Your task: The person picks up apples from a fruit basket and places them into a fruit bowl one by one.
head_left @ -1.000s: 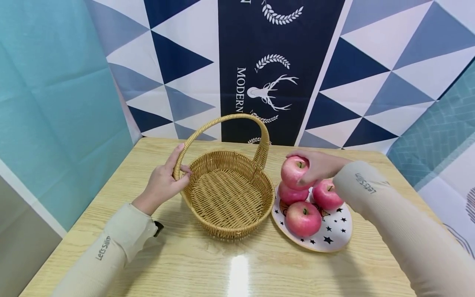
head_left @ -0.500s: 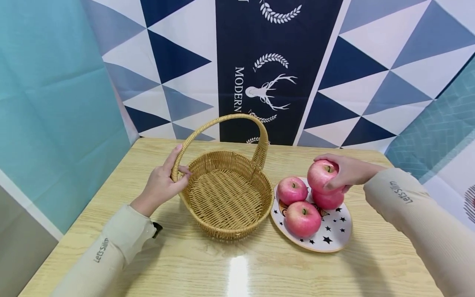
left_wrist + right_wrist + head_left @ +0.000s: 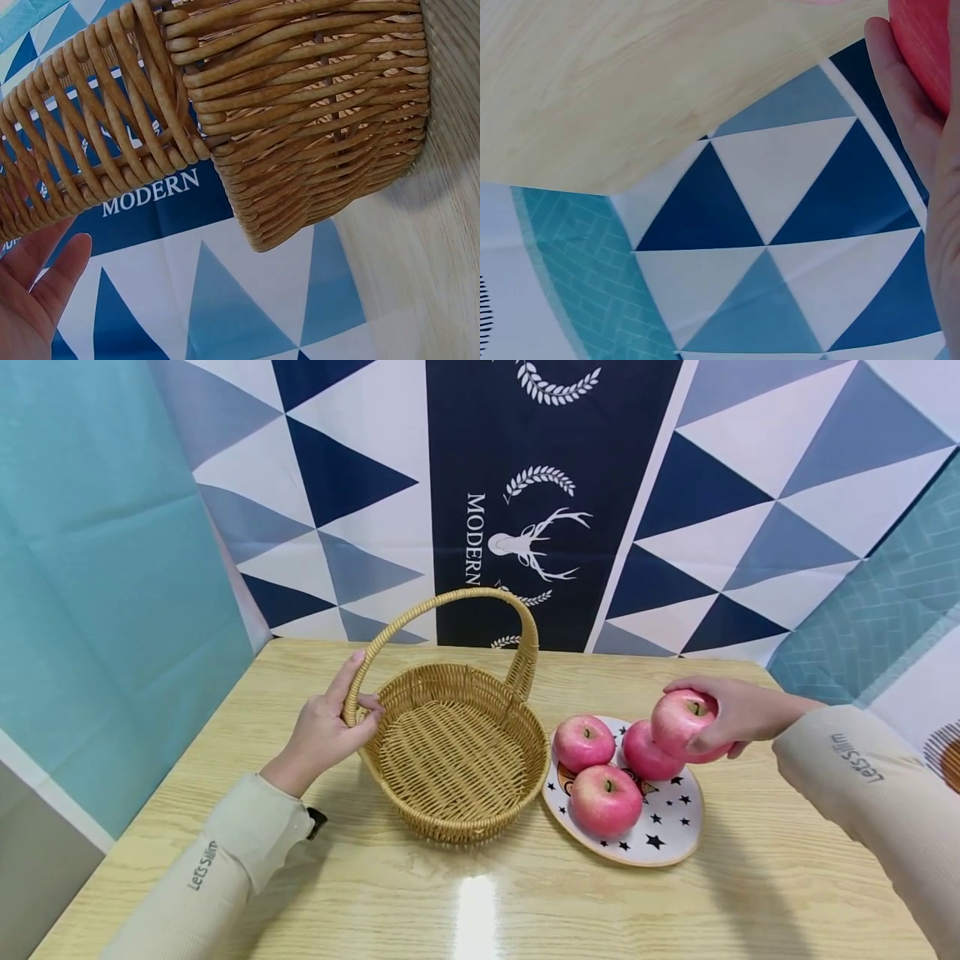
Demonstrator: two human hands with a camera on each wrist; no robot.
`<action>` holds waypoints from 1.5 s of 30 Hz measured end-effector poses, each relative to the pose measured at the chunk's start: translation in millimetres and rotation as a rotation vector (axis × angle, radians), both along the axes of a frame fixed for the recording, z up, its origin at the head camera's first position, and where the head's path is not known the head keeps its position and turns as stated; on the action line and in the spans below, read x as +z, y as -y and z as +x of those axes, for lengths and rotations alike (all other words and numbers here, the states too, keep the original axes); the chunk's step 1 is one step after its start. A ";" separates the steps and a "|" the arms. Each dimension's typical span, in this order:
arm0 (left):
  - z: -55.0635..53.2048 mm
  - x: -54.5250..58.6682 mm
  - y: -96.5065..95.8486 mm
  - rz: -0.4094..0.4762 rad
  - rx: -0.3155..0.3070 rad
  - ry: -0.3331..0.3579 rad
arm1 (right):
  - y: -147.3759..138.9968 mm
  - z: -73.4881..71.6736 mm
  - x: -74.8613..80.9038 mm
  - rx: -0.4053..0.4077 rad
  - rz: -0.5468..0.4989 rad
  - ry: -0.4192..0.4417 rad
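Note:
My left hand (image 3: 321,732) grips the left side of the tall handle of a wicker basket (image 3: 442,814), its index finger lying up along the handle. Close up in the left wrist view are the woven basket (image 3: 322,105) and part of that hand (image 3: 45,300). My right hand (image 3: 742,710) holds a pink-red apple (image 3: 675,727) over the right edge of a plate (image 3: 667,847) with star prints. On the plate sit an apple at the back (image 3: 583,743), one at the front (image 3: 606,802) and one at the right (image 3: 648,753), partly hidden by the held apple.
The basket and plate stand side by side on a light wooden table (image 3: 375,902). A patterned cloth (image 3: 352,468) hangs behind its far edge, with teal cloth (image 3: 112,568) at the left. The basket's woven bottom (image 3: 453,760) shows.
My right hand has moved the apple rightwards, from above the plate's back-left apple to the plate's right edge. The left hand keeps its grip on the handle; the view has shifted slightly.

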State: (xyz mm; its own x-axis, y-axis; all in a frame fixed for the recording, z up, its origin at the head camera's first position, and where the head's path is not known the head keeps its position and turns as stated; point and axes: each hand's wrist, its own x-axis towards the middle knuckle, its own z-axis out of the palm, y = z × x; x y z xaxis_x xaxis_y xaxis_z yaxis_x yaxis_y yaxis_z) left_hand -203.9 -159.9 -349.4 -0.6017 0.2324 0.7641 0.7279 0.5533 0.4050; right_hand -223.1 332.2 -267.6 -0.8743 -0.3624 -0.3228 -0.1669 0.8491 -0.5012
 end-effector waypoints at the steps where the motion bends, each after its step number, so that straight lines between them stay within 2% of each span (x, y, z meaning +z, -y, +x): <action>1: 0.0 0.2 0.2 0.001 -0.002 -0.006 | -3.2 1.4 -1.1 -0.004 -0.004 0.000; 12: -1.2 3.2 1.3 -0.010 -0.053 -0.058 | -49.2 21.1 -16.3 -0.058 -0.050 0.039; 18: -0.1 5.2 2.2 -0.011 -0.031 -0.028 | -64.6 29.0 -25.4 -0.079 -0.069 0.048; 25: 0.7 4.8 3.1 -0.016 -0.014 -0.015 | -77.7 37.2 -43.5 -0.083 -0.083 -0.003; 29: -1.1 5.9 3.5 -0.026 -0.027 -0.036 | -79.9 39.5 -57.4 -0.078 -0.111 -0.025; 36: 3.1 3.6 5.1 -0.023 -0.015 0.030 | -69.5 39.2 -74.6 -0.059 -0.172 -0.006; 40: 3.6 2.3 3.2 -0.016 -0.033 0.016 | -62.7 42.4 -84.1 -0.048 -0.189 -0.065; 45: 4.4 3.9 0.7 -0.005 -0.036 0.044 | -56.4 47.6 -92.7 -0.014 -0.181 -0.165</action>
